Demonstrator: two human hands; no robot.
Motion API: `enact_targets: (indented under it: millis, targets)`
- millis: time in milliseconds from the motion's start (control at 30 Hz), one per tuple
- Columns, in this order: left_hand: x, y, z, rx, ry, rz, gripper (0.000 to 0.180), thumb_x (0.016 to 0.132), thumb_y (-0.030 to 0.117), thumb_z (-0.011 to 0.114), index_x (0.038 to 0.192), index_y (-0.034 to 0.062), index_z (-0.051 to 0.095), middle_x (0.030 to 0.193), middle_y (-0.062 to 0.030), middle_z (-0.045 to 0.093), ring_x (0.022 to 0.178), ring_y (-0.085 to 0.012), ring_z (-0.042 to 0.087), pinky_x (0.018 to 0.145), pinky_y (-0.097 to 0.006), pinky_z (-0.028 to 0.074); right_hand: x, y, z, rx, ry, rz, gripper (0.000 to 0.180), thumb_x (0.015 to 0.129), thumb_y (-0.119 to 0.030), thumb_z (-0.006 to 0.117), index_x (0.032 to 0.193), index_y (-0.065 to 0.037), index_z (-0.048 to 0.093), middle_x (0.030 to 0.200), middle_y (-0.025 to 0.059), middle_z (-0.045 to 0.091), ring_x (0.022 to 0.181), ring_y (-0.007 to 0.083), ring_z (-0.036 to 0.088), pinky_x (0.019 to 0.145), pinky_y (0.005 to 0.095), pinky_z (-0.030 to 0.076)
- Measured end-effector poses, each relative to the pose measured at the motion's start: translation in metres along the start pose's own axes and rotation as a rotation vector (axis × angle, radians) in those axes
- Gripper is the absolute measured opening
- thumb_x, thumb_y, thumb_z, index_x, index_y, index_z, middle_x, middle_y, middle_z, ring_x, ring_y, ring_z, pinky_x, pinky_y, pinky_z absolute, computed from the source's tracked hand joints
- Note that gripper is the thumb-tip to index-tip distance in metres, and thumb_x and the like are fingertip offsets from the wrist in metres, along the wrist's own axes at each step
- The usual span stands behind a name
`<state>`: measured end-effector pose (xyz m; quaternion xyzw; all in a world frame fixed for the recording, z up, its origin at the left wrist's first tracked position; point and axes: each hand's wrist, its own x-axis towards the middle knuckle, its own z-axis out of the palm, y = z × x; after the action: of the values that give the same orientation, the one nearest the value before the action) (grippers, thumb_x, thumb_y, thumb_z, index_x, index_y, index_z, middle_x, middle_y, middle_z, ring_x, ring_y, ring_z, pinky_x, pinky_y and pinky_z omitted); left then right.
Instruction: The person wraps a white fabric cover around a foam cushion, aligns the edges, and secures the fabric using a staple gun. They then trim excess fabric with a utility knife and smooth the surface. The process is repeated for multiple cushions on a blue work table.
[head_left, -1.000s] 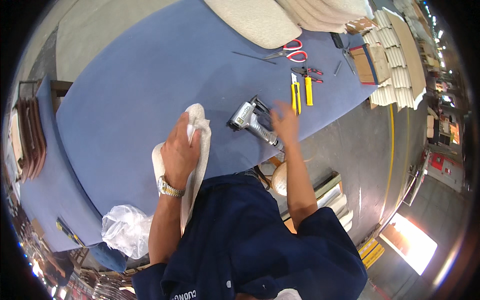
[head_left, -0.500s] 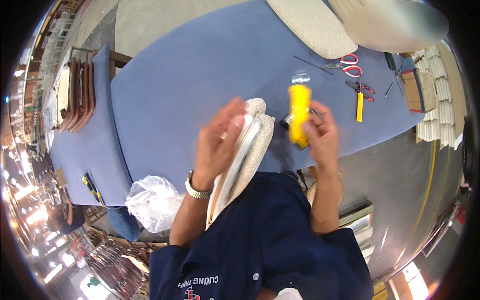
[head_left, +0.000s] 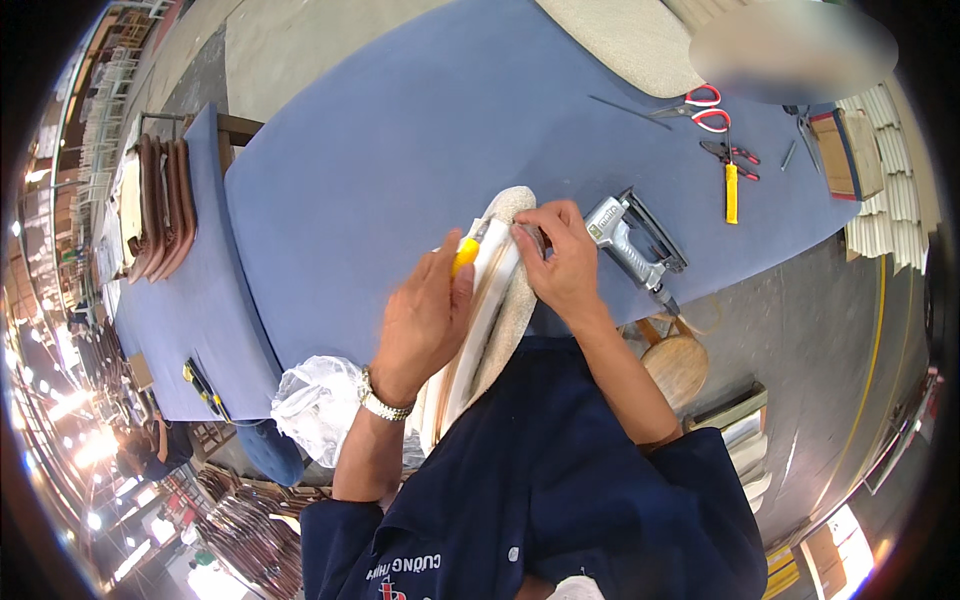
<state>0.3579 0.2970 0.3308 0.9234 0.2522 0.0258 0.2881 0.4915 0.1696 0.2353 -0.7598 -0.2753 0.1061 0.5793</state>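
A long, narrow cushioned panel (head_left: 465,345) lies against my front, a white strip and beige fabric running along its side. My left hand (head_left: 425,315), with a metal watch on the wrist, is closed around a yellow-handled tool (head_left: 465,255) beside the panel's upper end. Most of that tool is hidden by my fingers. My right hand (head_left: 562,255) pinches the beige fabric (head_left: 516,203) at the same end. Just right of it, a silver and black staple gun (head_left: 635,240) rests on the blue table.
On the blue table (head_left: 370,160) lie red-handled scissors (head_left: 705,108), pliers (head_left: 735,155), a yellow-handled screwdriver (head_left: 732,195) and a beige panel (head_left: 625,40). A crumpled plastic bag (head_left: 318,405) is at its near edge. A wooden stool (head_left: 675,365) stands right.
My right hand has moved left from holding a yellow tool in the air to pinching the fabric. A yellow handle now shows in my left hand. The staple gun has come into full view.
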Motion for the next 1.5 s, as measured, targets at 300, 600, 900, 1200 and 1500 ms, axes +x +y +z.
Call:
enact_targets:
  millis: [300,600,900,1200,1500]
  targets:
    - [0.016,0.015,0.009,0.148,-0.162,-0.08,0.04,0.107,0.028,0.053,0.14,0.0068,0.056,0.094,-0.0177,0.073,0.083,-0.0402,0.07,0.07,-0.051,0.054,0.001,0.02,0.013,0.078,0.064,-0.047,0.01,0.089,0.001,0.073,0.098,-0.001,0.069,0.101,0.0108,0.065,0.083,0.0179,0.066,0.07,0.028,0.055]
    - [0.032,0.022,0.013,0.272,-0.219,-0.089,0.036,0.107,0.029,0.051,0.133,0.0059,0.057,0.091,-0.0169,0.074,0.076,-0.0422,0.07,0.065,-0.053,0.054,0.002,0.02,0.011,0.125,0.032,0.018,0.011,0.089,0.001,0.072,0.099,-0.001,0.068,0.103,0.0103,0.064,0.087,0.017,0.066,0.072,0.0275,0.056]
    - [0.041,0.034,0.004,0.47,-0.274,-0.045,0.027,0.107,0.03,0.052,0.118,0.0056,0.057,0.077,-0.0143,0.071,0.065,-0.0393,0.07,0.055,-0.05,0.054,0.006,0.018,0.016,0.168,0.073,0.031,0.012,0.085,0.004,0.072,0.094,-0.001,0.066,0.096,0.0105,0.065,0.08,0.022,0.064,0.068,0.0328,0.051]
    - [0.039,0.03,0.009,0.504,-0.271,-0.007,0.026,0.106,0.028,0.053,0.113,0.0025,0.056,0.069,-0.0148,0.068,0.062,-0.0372,0.069,0.053,-0.049,0.053,0.009,0.023,0.023,0.046,0.095,-0.058,0.011,0.086,0.003,0.072,0.094,-0.001,0.067,0.097,0.0101,0.065,0.082,0.0209,0.065,0.07,0.0304,0.053]
    - [0.035,0.017,0.005,0.444,-0.288,0.029,0.023,0.105,0.027,0.054,0.107,0.004,0.059,0.07,-0.0156,0.069,0.061,-0.0379,0.068,0.053,-0.048,0.052,0.009,0.022,0.017,0.029,0.062,-0.079,0.01,0.086,0.0,0.071,0.095,-0.002,0.066,0.096,0.0124,0.065,0.084,0.0272,0.066,0.073,0.0361,0.053]
